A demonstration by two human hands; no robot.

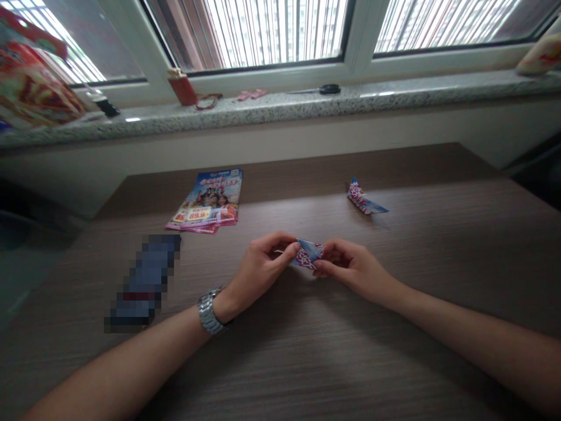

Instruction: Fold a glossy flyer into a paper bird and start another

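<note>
Head view shows both forearms reaching in from the lower corners and angling toward each other, so that the hands meet above the middle of the counter (280, 362). The left hand (260, 260), with a metal watch (211, 311) at its wrist, pinches one side of a small folded paper (309, 254) between thumb and fingers (277, 237); the right hand (353, 266), its fingers bent inward, grips the opposite side. Beyond them lies another folded piece (360, 197), with a stack of printed leaflets (214, 196) to the left. On the stone sill (267, 111) a small red container (182, 89) leans slightly, pale tips showing at its top; what they are cannot be told. A colourful printed bag (37, 88) stands at the sill's left end, its contents hidden.
</note>
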